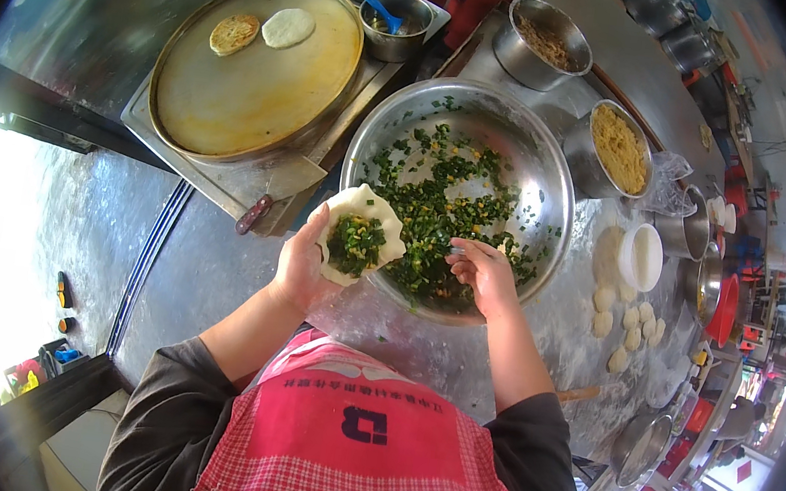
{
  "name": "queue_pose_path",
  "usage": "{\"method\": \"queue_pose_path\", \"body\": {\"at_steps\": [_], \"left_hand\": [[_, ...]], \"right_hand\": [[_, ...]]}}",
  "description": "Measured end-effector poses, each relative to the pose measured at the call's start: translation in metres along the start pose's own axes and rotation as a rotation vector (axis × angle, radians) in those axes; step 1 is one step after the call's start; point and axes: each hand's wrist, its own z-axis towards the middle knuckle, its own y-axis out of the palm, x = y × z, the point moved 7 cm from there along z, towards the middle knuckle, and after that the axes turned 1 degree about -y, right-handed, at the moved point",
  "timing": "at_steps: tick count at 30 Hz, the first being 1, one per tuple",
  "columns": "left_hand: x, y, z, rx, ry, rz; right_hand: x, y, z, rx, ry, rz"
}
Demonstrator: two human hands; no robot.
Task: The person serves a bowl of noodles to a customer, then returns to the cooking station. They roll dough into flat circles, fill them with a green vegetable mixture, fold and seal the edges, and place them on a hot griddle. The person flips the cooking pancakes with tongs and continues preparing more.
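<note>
Now your left hand has its grip on a dough round, with the thumb at its near edge and the palm under it. The round is curved like a shallow cup, its edge is wavy, and a heap of chopped green filling lies in its middle. Your right hand has its grip closed on a small grey utensil; most of it is hidden, so I cannot tell its full shape.

Both hands are at the near side of a wide metal bowl, where a green and yellow mixture is spread over the bottom. The dough round overlaps the left rim in the view; I cannot tell if it touches.

To your left, beyond the hand, a knife lies beside a round griddle. Near the far edge of this griddle are one browned flatbread and one pale flatbread, close together. Just beside it stands a small pot with a blue-handled tool.

To your right, a pot of yellow food, a white bowl and several dough pieces stand on the floury surface.
</note>
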Motion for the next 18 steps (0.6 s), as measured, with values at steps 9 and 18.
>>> {"method": "queue_pose_path", "body": {"at_steps": [9,18], "left_hand": [[-0.059,-0.004,0.039,0.216,-0.008,0.04],[-0.061,0.011,0.051,0.19,-0.067,-0.115]], "right_hand": [[-0.063,0.05,-0.076,0.089,-0.588,-0.388],[-0.063,0.07,-0.084,0.056,-1.192,-0.922]]}}
